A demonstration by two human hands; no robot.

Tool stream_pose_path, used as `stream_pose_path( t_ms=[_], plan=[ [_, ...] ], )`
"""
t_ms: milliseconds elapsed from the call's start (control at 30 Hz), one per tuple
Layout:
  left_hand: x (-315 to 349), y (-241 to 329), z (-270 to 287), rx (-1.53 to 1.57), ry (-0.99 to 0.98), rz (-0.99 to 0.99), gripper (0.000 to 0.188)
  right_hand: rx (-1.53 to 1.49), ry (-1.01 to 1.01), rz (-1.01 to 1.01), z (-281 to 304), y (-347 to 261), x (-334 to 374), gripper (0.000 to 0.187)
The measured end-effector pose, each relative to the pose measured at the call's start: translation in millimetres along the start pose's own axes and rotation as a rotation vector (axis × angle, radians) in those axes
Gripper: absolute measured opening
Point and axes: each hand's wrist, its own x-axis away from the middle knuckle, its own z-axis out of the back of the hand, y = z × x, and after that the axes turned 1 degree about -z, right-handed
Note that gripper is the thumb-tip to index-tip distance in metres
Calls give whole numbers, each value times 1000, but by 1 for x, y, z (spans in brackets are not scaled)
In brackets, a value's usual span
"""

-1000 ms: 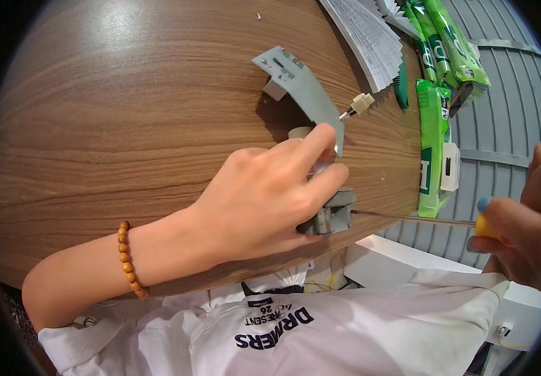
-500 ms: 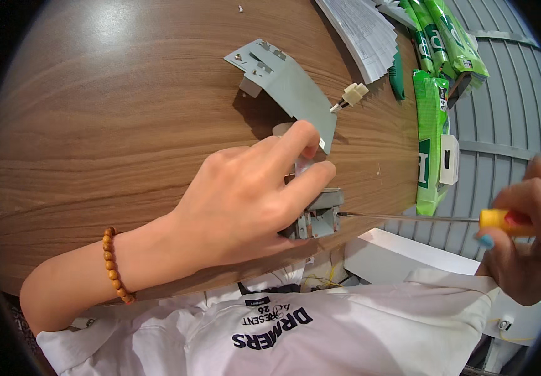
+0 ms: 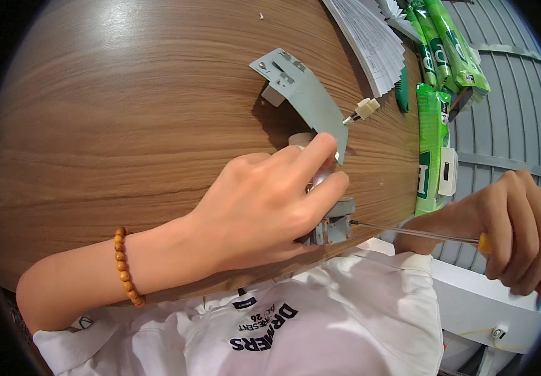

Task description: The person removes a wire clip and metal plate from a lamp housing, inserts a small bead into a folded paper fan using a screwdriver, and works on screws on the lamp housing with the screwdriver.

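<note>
My left hand (image 3: 264,207), with a wooden bead bracelet at its wrist, is closed around a small grey metal assembly (image 3: 336,230) at the table's near edge. Its fingers cover much of that part. In my right hand (image 3: 518,229) is a screwdriver (image 3: 421,234), gripped by its yellow handle, which the fingers mostly hide. The long shaft runs left, and its tip meets the right side of the assembly. Just beyond my left hand stands a bent grey metal plate (image 3: 314,97) with a white block under it. A cream wire connector (image 3: 366,108) sticks out beside the plate.
A fanned stack of printed papers (image 3: 370,47) lies at the far right, with a dark green object (image 3: 402,91) by it. Several green packages (image 3: 433,119) line the right edge, with a small white device (image 3: 448,172) on one. A white box-like surface (image 3: 458,282) sits below the table.
My right hand has rolled over on the screwdriver handle, now showing its back, and its forearm has swung into view. The view has shifted slightly. My left hand keeps its grip on the assembly.
</note>
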Motion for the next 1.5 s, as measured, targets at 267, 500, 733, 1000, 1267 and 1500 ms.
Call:
stream_pose_path(
  t_ms=[267, 500, 733, 1000, 1267, 1500],
  plan=[
    [1, -2, -1, 10, 35, -10, 40, -281, -137, -76, 8, -10, -1, 15],
    [-1, -3, -3, -17, 70, -35, 40, -162, 1, 26, 8, 4, 13, 11],
    [0, -3, -2, -2, 47, -34, 39, -146, 43, 63, 9, -11, 18, 11],
    [0, -2, 1, 17, 23, -37, 39, -195, -37, 73, 7, -18, 17, 14],
    [0, -4, -5, -37, 69, -70, 39, -178, -37, 99, -7, 7, 7, 12],
    [3, -7, -5, -46, 69, -62, 37, -479, -103, -57, -3, 1, 8, 9]
  ],
)
